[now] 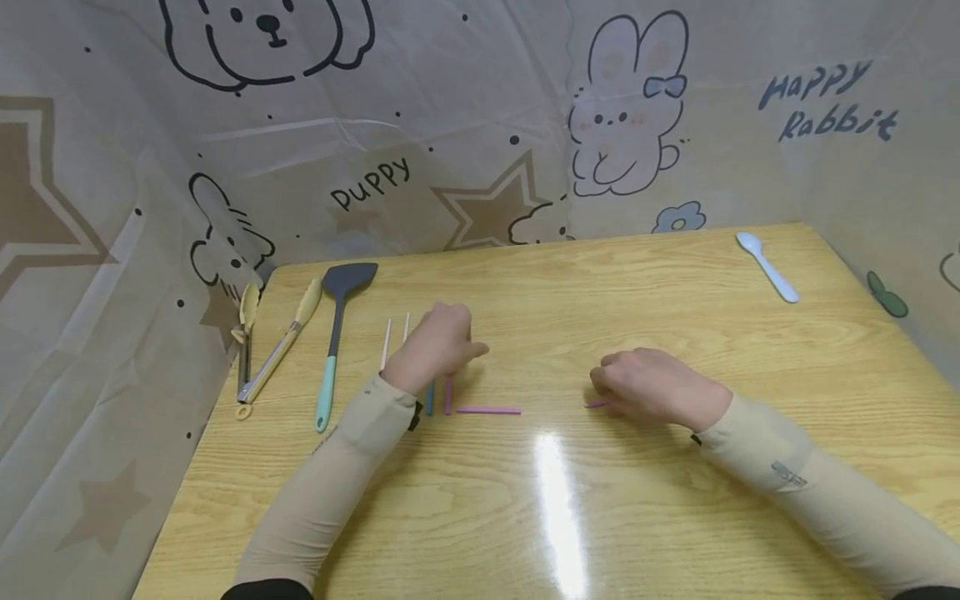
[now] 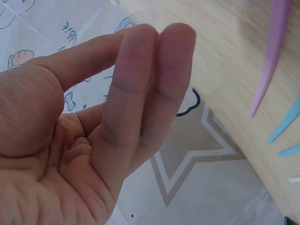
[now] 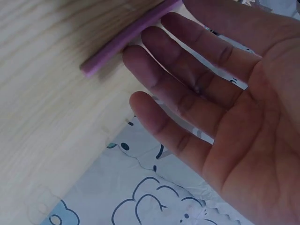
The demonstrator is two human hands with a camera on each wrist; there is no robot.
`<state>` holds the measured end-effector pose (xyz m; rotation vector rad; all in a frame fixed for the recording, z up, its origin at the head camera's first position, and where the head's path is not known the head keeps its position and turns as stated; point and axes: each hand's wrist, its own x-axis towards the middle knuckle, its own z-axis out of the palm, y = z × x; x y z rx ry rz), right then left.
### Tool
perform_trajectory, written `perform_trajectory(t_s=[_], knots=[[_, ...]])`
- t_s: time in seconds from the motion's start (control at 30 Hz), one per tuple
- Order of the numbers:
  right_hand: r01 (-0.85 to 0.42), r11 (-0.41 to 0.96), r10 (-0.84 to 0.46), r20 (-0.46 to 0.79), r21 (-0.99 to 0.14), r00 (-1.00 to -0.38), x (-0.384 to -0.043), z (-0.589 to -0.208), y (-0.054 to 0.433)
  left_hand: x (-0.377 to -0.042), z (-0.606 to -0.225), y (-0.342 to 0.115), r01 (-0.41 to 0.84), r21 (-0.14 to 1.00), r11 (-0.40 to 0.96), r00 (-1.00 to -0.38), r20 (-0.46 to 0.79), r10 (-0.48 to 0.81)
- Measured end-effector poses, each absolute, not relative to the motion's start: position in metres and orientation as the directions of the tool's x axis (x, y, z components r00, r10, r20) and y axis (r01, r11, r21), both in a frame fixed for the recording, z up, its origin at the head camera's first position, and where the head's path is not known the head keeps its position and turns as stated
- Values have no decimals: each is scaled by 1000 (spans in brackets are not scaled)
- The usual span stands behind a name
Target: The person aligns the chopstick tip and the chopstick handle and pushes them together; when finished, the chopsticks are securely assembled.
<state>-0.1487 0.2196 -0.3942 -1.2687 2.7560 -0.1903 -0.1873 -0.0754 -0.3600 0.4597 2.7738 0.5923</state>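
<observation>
The right hand [image 1: 656, 387] is low over the table, fingertips against a thin purple stick [image 3: 126, 37]. Its thumb and index finger meet the stick at the upper edge of the right wrist view, where the far end is hidden. The left hand [image 1: 435, 346] hovers over a row of upright-laid sticks, fingers loosely bent with nothing between them. Near it are a white stick [image 1: 386, 346], a blue stick [image 1: 430, 400] and a purple stick [image 1: 448, 396]. Another purple stick [image 1: 489, 410] lies crosswise. The left wrist view shows two blue sticks [image 2: 286, 123] side by side.
To the left lie yellow-tipped tongs [image 1: 273, 358], spread apart, and a grey spatula [image 1: 337, 308] with a mint handle. A pale blue spoon [image 1: 767, 267] rests at the back right. Printed cloth [image 1: 480, 108] hangs behind the wooden table [image 1: 480, 517].
</observation>
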Motion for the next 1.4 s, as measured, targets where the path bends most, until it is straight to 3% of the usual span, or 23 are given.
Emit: perform_trajectory(t_s=[0.27, 0.53, 0.8, 1.1, 1.4], knots=[[-749, 640, -762, -22, -174, -647, -149, -399, 221, -182, -355, -70, 357, 344, 868, -876, -198, 439], [-768, 621, -775, 25, -156, -632, -148, -404, 221, -168, -364, -62, 544, 308, 780, -723, -301, 623], [-757, 635, -762, 34, -154, -647, -148, -407, 220, -160, -380, -55, 580, 322, 748, -658, -356, 664], [-761, 628, -767, 32, -159, -640, -148, -405, 221, -156, -389, -50, 632, 250, 734, -663, -315, 679], [-762, 619, -772, 33, -188, -635, -147, -404, 220, -153, -393, -51, 626, 268, 732, -676, -282, 681]])
